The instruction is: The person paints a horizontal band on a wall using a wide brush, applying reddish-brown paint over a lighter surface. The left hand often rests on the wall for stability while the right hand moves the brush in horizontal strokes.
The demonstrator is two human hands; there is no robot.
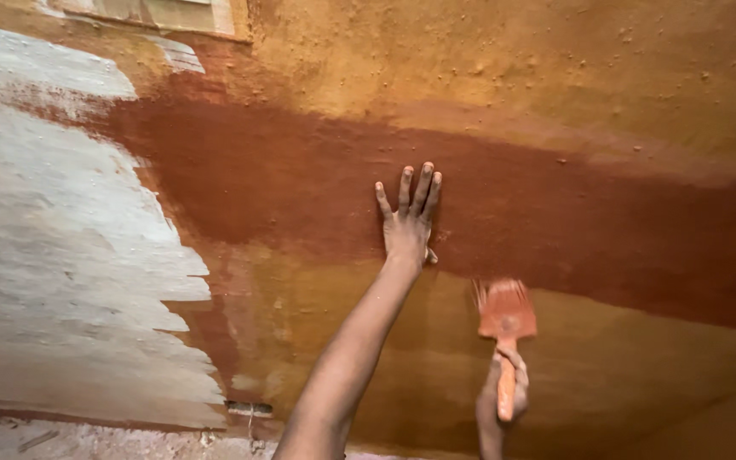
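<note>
Left hand (408, 223) lies flat, fingers spread, holding nothing, pressed on the wall (641, 102) at the lower edge of the dark red-brown painted band (283, 179), likely as a brace. Right hand (504, 393) grips the paint brush (504, 317) handle, bristles up, touching unpainted ochre below the band.

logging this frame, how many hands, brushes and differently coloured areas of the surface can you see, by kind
hands: 2, the left hand flat on the surface and the right hand gripping the brush handle
brushes: 1, an orange brush
coloured areas of the surface: 3, a dark red band, a yellow-brown area and a pale grey patch
total: 6
</note>
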